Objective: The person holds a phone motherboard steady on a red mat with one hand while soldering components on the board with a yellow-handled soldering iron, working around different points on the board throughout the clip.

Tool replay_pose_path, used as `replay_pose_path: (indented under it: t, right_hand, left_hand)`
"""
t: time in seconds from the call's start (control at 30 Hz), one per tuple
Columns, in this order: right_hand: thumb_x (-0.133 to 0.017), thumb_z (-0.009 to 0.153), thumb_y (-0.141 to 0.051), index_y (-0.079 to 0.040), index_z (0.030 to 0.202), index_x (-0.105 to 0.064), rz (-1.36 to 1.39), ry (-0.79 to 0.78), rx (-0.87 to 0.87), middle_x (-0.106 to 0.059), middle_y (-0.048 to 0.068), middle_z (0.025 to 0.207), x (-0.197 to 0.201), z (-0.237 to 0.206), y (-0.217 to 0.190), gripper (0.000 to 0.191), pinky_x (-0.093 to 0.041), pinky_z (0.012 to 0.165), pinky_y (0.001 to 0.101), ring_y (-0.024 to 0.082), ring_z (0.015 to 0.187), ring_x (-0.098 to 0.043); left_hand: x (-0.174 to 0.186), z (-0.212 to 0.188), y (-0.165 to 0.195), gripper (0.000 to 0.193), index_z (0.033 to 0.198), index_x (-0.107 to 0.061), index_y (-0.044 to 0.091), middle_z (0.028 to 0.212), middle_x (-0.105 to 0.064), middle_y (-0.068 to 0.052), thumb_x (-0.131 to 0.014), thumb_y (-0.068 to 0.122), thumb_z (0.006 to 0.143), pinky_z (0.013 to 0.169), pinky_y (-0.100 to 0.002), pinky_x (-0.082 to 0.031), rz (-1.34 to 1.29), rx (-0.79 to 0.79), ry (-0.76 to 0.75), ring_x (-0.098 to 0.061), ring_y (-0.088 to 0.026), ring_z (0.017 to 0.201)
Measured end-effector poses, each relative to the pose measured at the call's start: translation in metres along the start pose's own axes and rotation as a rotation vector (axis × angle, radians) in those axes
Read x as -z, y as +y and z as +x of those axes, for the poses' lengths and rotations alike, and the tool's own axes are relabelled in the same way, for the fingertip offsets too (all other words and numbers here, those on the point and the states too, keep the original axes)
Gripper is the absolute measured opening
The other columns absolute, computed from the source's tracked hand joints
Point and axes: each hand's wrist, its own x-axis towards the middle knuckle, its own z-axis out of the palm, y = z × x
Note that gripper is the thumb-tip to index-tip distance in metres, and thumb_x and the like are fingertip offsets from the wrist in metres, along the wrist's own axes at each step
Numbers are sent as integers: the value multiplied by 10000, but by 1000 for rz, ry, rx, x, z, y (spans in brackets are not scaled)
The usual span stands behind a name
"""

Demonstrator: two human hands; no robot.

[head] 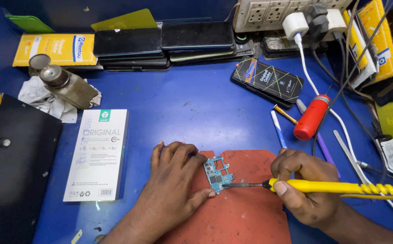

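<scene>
Blue-green phone circuit board (218, 174), small and rectangular with silver shielded chips, lies on a red-brown rubber work mat (246, 212) at the near centre of a blue table (183, 108). Its long axis runs roughly from 12 to 6 o'clock, tipped slightly toward 11.

The left hand (174, 180) lies flat at the board's 9 o'clock side, fingers spread over the left edge and thumb touching the lower corner, pinning the board down; its grip is a loose press, not a closed hold. The right hand (302, 183) sits at the board's 3 o'clock, a little apart from it, with its grip wrapped firmly around a yellow-handled soldering iron (341, 187). The iron's dark metal tip (239, 185) points toward 9 o'clock and meets the board's lower right edge, so the tool lies across the board's long axis. The left hand is the nearer of the two to the board.

At 9 o'clock from the mat lies a white flat box (98, 153). Toward 1 o'clock rests a red cylindrical tool (311, 117). Along the far edge at 12 o'clock sit stacked dark phones (162, 45) and a white power strip (273, 13).
</scene>
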Motion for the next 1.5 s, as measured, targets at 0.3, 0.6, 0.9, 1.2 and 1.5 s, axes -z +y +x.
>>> replay_pose_path:
  t: [0.3, 0.6, 0.9, 1.2, 1.5]
  right_hand:
    - [-621, 906, -81, -68, 886, -541, 12, 10, 22, -603, 48, 752, -1, 3, 1, 84, -509, 649, 291, 141, 678, -589]
    - [-622, 912, -91, -69, 889, -534, 6, 8, 16, -607, 47, 750, -2, 1, 1, 94, -515, 648, 291, 138, 670, -591]
    - [-627, 909, -114, -62, 876, -552, 22, -25, 4, -623, 71, 774, 2, 6, 2, 97, -525, 651, 301, 156, 680, -594]
    - [-610, 937, -109, -61, 895, -524, 48, -26, 56, -586, 63, 789, 1, 5, 4, 107, -507, 667, 315, 154, 699, -561]
    - [-617, 924, -108, -63, 889, -539, 39, -22, 21, -607, 64, 771, 0, 2, 2, 97, -524, 658, 300, 153, 683, -578]
  left_hand:
    - [0, 3, -1, 684, 1213, -625, 20, 1232, -518, -155, -851, 412, 700, 1099, -632, -201, 11, 5, -11, -412, -386, 1279]
    - [-2, 1, -3, 686, 1223, -622, 13, 1243, -518, -162, -847, 402, 705, 1108, -607, -214, -8, -12, 3, -422, -375, 1245]
    - [-1, 11, -2, 736, 1283, -579, 47, 1339, -492, -161, -840, 410, 699, 1120, -649, -159, 15, 12, -47, -379, -405, 1343]
    - [-6, 11, -9, 757, 1357, -560, 97, 1375, -469, -164, -827, 402, 717, 1169, -667, -107, 21, 31, -112, -330, -418, 1381]
    - [2, 9, 0, 740, 1331, -578, 70, 1360, -474, -166, -840, 375, 710, 1160, -668, -140, -3, 44, -112, -358, -411, 1357]
